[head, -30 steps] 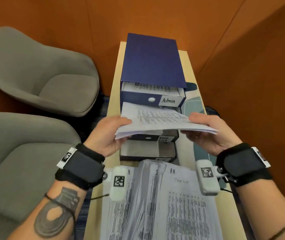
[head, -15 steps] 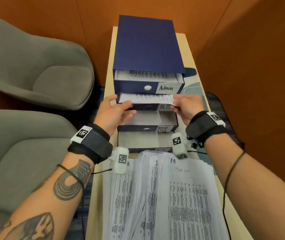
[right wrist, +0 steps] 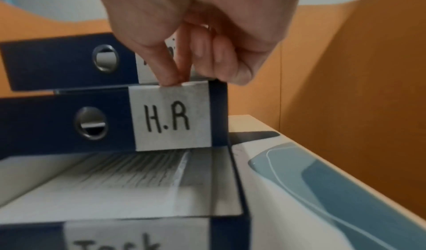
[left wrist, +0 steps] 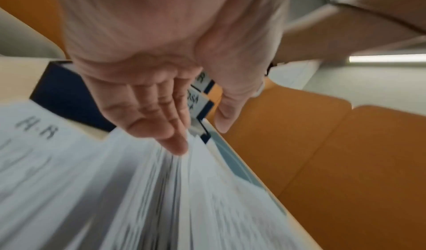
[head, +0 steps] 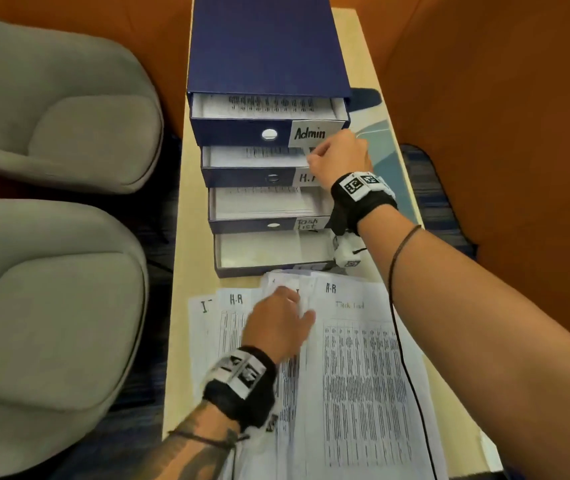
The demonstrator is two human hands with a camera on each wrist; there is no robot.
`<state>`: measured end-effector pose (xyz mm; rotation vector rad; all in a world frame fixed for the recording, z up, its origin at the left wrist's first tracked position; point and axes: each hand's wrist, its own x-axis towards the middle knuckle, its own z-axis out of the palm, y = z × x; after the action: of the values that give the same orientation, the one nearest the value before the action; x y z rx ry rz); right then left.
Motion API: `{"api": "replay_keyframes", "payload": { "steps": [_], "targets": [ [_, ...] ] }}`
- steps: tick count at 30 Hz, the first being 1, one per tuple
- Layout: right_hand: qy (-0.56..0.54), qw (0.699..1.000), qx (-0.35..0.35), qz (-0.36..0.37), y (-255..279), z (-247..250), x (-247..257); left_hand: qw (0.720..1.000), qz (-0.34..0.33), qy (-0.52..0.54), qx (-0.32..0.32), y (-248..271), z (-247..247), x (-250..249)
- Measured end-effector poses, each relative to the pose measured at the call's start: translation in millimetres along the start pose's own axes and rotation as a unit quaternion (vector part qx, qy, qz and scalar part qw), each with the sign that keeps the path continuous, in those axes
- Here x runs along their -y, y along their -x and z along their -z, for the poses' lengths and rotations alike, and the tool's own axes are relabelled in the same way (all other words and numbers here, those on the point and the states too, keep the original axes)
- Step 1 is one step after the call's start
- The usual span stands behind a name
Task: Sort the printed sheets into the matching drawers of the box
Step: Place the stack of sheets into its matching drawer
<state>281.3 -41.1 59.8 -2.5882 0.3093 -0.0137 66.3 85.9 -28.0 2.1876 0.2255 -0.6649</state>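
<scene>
The dark blue drawer box stands at the far end of the table with its drawers pulled out in steps: Admin, H.R, Task List and a bottom one. A printed sheet lies in the H.R drawer. My right hand is at that drawer's right front corner, two fingertips pinched together on the sheet's edge and the other fingers curled. My left hand rests straight fingers on the fanned pile of sheets near me.
Two grey armchairs stand close along the left of the narrow table. Orange walls close off the back and right. A blue and white mat lies right of the box. A thin cable crosses the pile.
The sheet held by both hands has gone into the H.R drawer. My left hand let go and came back to the pile; my right hand stayed at the drawer's right corner.
</scene>
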Motion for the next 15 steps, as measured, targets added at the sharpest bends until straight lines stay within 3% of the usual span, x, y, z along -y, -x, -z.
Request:
{"api": "replay_keyframes", "payload": {
  "steps": [3,6,8,11,15],
  "targets": [
    [0.042,0.996,0.062,0.043,-2,11,-5,0.996,0.029,-0.081,-0.022,1,-40,9],
    [-0.021,0.994,0.030,0.105,18,36,-24,0.991,0.037,-0.119,-0.038,1,-60,16],
    [-0.061,0.992,0.021,0.106,48,49,-60,0.992,0.040,-0.108,-0.060,0,-62,21],
    [-0.051,0.993,0.095,0.043,105,46,-149,0.994,0.027,-0.057,-0.095,3,-59,28],
    [-0.030,0.974,0.191,-0.118,175,25,-255,0.993,0.007,0.096,-0.074,15,-55,34]
  ]
}}
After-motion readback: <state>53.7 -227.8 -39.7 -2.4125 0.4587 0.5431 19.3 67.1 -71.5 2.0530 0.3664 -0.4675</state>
